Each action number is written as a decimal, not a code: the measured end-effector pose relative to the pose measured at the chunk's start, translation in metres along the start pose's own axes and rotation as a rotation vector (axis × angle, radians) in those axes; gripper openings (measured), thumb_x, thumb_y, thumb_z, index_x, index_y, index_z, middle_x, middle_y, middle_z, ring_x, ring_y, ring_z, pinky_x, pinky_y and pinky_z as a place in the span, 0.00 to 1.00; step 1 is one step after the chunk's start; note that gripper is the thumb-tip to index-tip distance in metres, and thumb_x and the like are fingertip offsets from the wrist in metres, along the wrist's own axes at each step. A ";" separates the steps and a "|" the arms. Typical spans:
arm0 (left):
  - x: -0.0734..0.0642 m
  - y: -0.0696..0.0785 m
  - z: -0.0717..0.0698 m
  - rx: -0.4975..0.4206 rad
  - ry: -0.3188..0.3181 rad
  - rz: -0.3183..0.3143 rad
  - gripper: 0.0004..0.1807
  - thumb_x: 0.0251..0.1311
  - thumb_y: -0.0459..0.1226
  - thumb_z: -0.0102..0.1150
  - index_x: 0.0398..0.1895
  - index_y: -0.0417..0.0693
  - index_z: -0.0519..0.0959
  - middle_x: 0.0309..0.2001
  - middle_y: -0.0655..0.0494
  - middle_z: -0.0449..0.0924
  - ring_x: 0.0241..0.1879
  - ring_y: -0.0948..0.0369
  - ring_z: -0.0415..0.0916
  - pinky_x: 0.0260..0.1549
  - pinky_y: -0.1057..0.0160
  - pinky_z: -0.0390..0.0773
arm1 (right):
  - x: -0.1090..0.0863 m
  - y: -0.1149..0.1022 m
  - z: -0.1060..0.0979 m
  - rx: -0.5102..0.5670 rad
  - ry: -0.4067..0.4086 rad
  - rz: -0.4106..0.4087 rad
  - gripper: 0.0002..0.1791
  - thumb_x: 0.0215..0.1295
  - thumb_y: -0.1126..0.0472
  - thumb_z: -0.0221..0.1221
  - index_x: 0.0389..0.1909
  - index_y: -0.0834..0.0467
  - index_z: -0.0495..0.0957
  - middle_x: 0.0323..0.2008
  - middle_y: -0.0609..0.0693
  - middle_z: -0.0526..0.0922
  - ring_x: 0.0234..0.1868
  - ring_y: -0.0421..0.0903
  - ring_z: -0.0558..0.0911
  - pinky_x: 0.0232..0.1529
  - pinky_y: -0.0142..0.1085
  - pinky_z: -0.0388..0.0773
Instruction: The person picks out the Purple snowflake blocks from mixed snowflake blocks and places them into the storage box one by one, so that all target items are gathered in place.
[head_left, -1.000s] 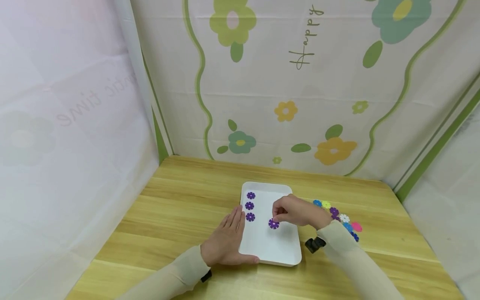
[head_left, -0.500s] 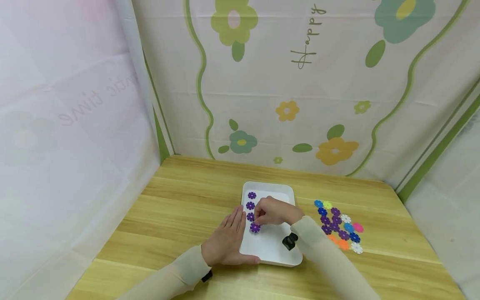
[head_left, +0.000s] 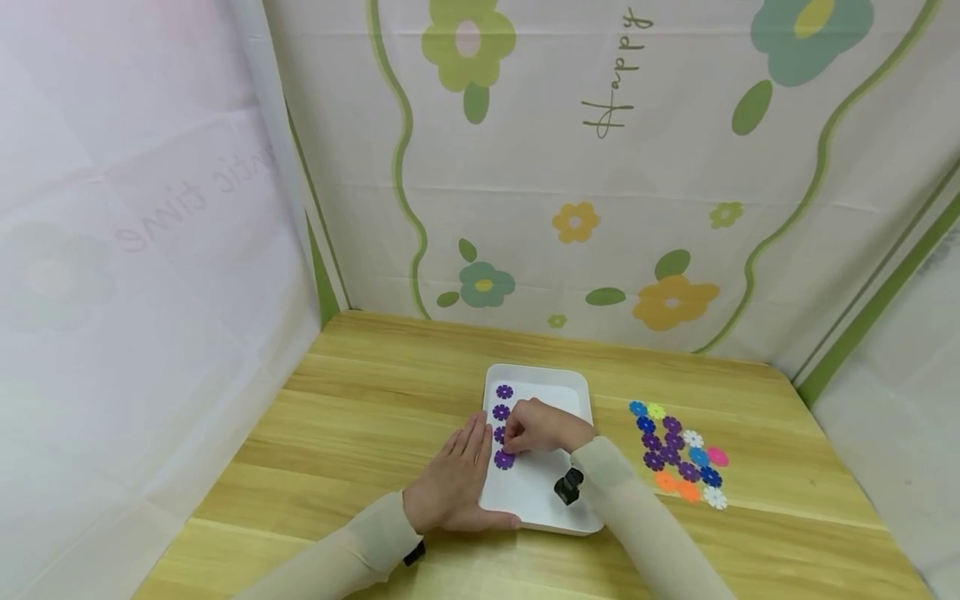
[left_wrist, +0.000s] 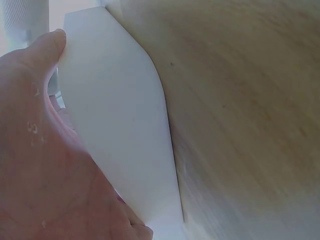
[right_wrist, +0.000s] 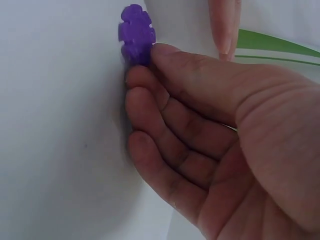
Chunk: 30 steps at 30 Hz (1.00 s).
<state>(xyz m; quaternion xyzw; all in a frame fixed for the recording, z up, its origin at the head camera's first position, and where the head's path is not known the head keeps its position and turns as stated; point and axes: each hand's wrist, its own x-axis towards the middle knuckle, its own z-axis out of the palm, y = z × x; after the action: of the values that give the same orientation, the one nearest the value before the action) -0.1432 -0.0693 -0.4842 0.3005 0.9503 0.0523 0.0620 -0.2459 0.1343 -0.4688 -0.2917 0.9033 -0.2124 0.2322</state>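
A white rectangular tray (head_left: 525, 493) lies on the wooden table. My left hand (head_left: 448, 492) rests along its left side, fingers straight and thumb along the front edge; the left wrist view shows the tray's outer wall (left_wrist: 117, 105) beside that hand. Inside the tray, my right hand (head_left: 536, 425) pinches a purple snowflake disc (right_wrist: 136, 35) between thumb and fingers, low over the tray floor. Beyond it, up the left side, run three more purple discs: the farthest disc (head_left: 504, 392), a middle disc (head_left: 501, 412) and one partly hidden by my right fingers.
To the right of the tray, a loose group of flat snowflake discs lies on the table (head_left: 780, 467): purple discs (head_left: 672, 454), orange discs (head_left: 687, 492), a pink disc (head_left: 717, 457), and blue, yellow and white ones. Printed cloth (head_left: 510, 167) walls in the back and sides.
My right hand has moved left across the tray with the purple disc and lowered it at the near end of the purple column. My left hand has stayed in place.
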 end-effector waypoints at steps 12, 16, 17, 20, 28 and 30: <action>-0.001 0.000 -0.001 0.002 0.001 -0.001 0.74 0.55 0.84 0.44 0.85 0.33 0.46 0.86 0.33 0.39 0.86 0.42 0.42 0.83 0.46 0.55 | -0.045 0.025 -0.039 -0.024 0.113 -0.030 0.04 0.69 0.61 0.70 0.40 0.57 0.90 0.34 0.42 0.89 0.33 0.35 0.82 0.40 0.29 0.83; -0.001 0.001 -0.002 0.010 0.002 0.006 0.74 0.55 0.84 0.44 0.85 0.33 0.46 0.86 0.33 0.40 0.86 0.42 0.42 0.83 0.46 0.55 | -0.071 0.054 -0.056 -0.022 0.177 -0.024 0.06 0.70 0.62 0.68 0.42 0.60 0.88 0.36 0.45 0.89 0.36 0.36 0.83 0.41 0.31 0.84; -0.001 0.001 -0.002 0.012 0.004 0.010 0.74 0.56 0.84 0.44 0.85 0.33 0.46 0.86 0.33 0.40 0.86 0.42 0.42 0.83 0.47 0.55 | -0.078 0.062 -0.059 -0.024 0.191 -0.020 0.06 0.71 0.62 0.68 0.43 0.60 0.88 0.37 0.46 0.89 0.37 0.36 0.84 0.41 0.32 0.85; -0.002 0.001 -0.003 0.016 0.007 0.019 0.73 0.56 0.83 0.44 0.84 0.32 0.47 0.85 0.33 0.40 0.86 0.41 0.42 0.84 0.47 0.54 | -0.099 0.087 -0.068 -0.036 0.232 0.031 0.08 0.71 0.61 0.67 0.45 0.61 0.87 0.39 0.47 0.90 0.39 0.38 0.85 0.42 0.35 0.86; -0.003 0.000 -0.004 0.003 0.011 0.024 0.73 0.57 0.82 0.46 0.84 0.31 0.47 0.85 0.32 0.40 0.86 0.40 0.42 0.83 0.46 0.54 | -0.145 0.150 -0.083 -0.086 0.241 0.177 0.10 0.70 0.61 0.68 0.47 0.63 0.87 0.39 0.50 0.89 0.37 0.41 0.84 0.41 0.42 0.87; -0.003 0.001 -0.004 0.004 0.014 0.025 0.73 0.57 0.82 0.46 0.84 0.31 0.47 0.85 0.32 0.40 0.86 0.40 0.42 0.83 0.46 0.55 | -0.153 0.161 -0.084 -0.089 0.239 0.209 0.11 0.70 0.62 0.68 0.47 0.64 0.86 0.39 0.51 0.89 0.38 0.42 0.85 0.42 0.44 0.87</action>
<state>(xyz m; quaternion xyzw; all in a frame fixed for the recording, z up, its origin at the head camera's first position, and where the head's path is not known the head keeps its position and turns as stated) -0.1407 -0.0711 -0.4797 0.3123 0.9470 0.0533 0.0539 -0.2500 0.3704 -0.4401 -0.1789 0.9583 -0.1802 0.1309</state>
